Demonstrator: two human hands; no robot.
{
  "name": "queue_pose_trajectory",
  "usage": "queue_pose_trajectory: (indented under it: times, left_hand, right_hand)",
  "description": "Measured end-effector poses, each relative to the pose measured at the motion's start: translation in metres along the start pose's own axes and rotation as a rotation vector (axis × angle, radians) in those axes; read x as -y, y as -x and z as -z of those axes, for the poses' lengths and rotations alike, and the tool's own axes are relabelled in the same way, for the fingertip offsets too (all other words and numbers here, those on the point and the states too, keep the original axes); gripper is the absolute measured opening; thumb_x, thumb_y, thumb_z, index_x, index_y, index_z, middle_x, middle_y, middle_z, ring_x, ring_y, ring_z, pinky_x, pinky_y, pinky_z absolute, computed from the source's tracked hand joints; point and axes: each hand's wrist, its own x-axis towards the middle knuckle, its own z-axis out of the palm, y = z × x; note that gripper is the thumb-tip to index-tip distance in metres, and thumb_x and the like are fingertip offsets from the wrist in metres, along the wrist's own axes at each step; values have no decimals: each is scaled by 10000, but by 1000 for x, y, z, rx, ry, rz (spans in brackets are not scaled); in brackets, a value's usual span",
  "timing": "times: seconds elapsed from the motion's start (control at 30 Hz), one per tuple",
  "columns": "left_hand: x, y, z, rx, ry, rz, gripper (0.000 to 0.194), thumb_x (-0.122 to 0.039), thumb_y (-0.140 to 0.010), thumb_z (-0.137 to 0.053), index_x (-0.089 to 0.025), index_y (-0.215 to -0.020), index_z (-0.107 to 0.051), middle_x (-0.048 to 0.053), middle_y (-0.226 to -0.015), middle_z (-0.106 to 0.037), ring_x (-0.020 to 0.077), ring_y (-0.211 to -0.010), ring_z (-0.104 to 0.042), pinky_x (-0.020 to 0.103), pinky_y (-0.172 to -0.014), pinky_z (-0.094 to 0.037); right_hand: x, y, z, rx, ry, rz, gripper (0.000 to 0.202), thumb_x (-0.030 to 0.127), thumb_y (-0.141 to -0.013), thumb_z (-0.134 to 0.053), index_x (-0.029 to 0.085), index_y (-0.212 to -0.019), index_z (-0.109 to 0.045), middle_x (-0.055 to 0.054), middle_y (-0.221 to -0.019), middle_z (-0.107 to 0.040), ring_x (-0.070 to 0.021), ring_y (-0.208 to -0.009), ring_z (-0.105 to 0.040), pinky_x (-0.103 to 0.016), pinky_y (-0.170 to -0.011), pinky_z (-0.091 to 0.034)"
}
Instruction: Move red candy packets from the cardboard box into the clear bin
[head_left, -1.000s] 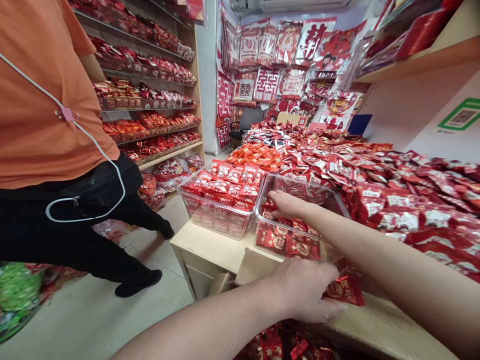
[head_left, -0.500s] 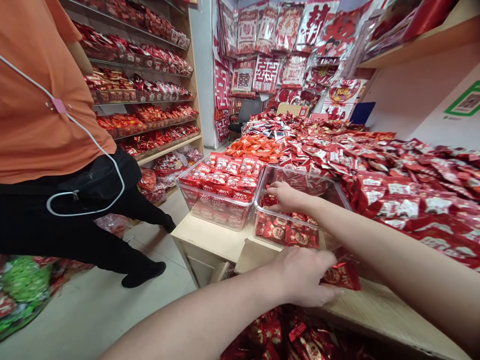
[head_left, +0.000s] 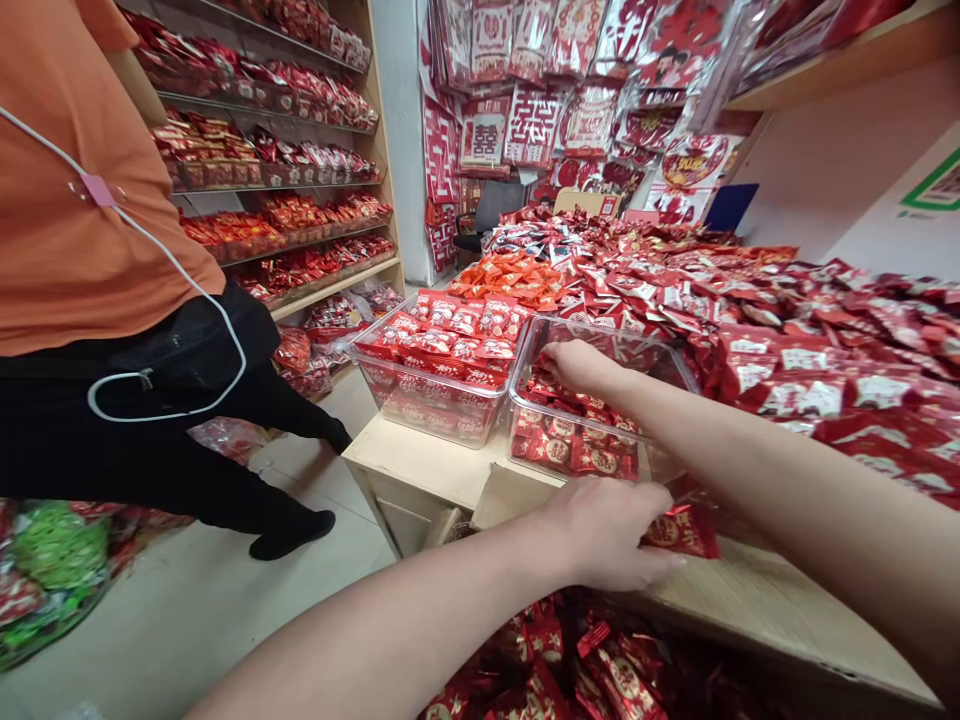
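Observation:
My left hand (head_left: 613, 530) is closed on a red candy packet (head_left: 681, 531) with gold print, whose end sticks out past the fingers. It hovers over the counter edge, above a carton of loose red candy packets (head_left: 622, 670). My right hand (head_left: 576, 366) reaches into a clear plastic bin (head_left: 517, 395), with its fingers drawn together and pointing down. Red wrapper shows at those fingertips, partly hidden by the hand. Inside the bin, red and gold packets (head_left: 555, 450) lie in rows against the near wall.
Left of that bin stands another clear bin (head_left: 435, 420) filled with red packets. A wide heap of candy packets (head_left: 660, 290) covers the table behind. A person in an orange top (head_left: 97, 230) stands at left, before stocked shelves (head_left: 277, 180). A carton flap (head_left: 510, 497) juts up at the counter.
My right hand's fingers, spread before, have drawn together at the packets in the bin. My left hand keeps its packet in nearly the same place. The view has shifted slightly.

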Motion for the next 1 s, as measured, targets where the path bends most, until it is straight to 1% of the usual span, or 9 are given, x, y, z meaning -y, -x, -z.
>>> queue_pose_trajectory:
  times: [0.07, 0.17, 0.23, 0.3, 0.43, 0.53, 0.63, 0.83, 1.0]
  left_hand:
    - [1, 0, 0, 3, 11, 2, 334, -427, -713, -488, -176, -930, -527, 59, -907, -614, 224, -852, -571, 322, -737, -438]
    - [0, 0, 0, -4, 31, -13, 336, -406, -711, -497, -191, -969, -518, 51, -959, -609, 219, -895, -562, 316, -762, -431]
    - [0, 1, 1, -9, 38, -18, 343, -390, -714, -497, -207, -1005, -505, 42, -989, -603, 215, -918, -556, 315, -773, -427]
    - [-2, 2, 2, -12, 25, -13, 341, -390, -718, -490, -210, -1007, -503, 43, -982, -606, 217, -909, -561, 319, -760, -433]
    - [-4, 2, 4, -18, -53, 17, 331, -437, -718, -468, -178, -916, -526, 61, -888, -623, 234, -817, -588, 318, -678, -455]
    - [-5, 3, 4, -21, -87, 23, 334, -458, -717, -454, -171, -874, -524, 64, -849, -623, 237, -770, -595, 307, -625, -458]
    - [-5, 3, 5, -26, -95, 15, 329, -460, -717, -449, -172, -864, -512, 63, -845, -622, 237, -760, -595, 302, -606, -456]
    - [-3, 3, 4, -25, -95, 21, 321, -451, -716, -453, -175, -872, -501, 59, -852, -620, 233, -764, -593, 299, -613, -452]
    - [-3, 2, 4, -21, -93, 16, 330, -452, -720, -449, -169, -880, -503, 71, -861, -619, 246, -776, -590, 314, -620, -453]
  right_hand:
    - [-1, 4, 11, -43, 24, -34, 273, 217, -820, -350, 130, -951, -573, -133, -875, -621, -206, -798, -567, -277, -686, -384]
    - [-3, 17, 32, -118, 56, -76, 264, 233, -809, -355, 151, -943, -567, -123, -854, -614, -206, -761, -560, -283, -650, -376]
    - [-4, 29, 43, -147, 37, -75, 226, 241, -787, -381, 160, -871, -574, -96, -785, -612, -185, -695, -554, -266, -608, -366]
    - [-3, 40, 48, -133, -35, -56, 163, 241, -753, -421, 166, -775, -564, -61, -721, -602, -154, -633, -536, -241, -566, -352]
    - [6, 54, 38, -83, -190, -97, 78, 245, -693, -492, 171, -672, -508, -21, -638, -575, -115, -559, -492, -212, -505, -333]
    - [12, 56, 27, -47, -282, -180, 108, 261, -667, -511, 177, -611, -473, -10, -606, -564, -108, -545, -487, -206, -487, -338]
    - [15, 53, 25, 42, -349, -272, 156, 280, -636, -533, 179, -553, -449, -7, -559, -549, -107, -512, -496, -203, -451, -343]
    - [12, 45, 26, 144, -520, -431, 125, 260, -619, -555, 156, -585, -495, -48, -579, -584, -125, -472, -543, -214, -418, -398]
    - [7, 44, 20, 192, -591, -504, 100, 235, -619, -563, 145, -618, -519, -83, -623, -615, -146, -470, -560, -233, -398, -416]
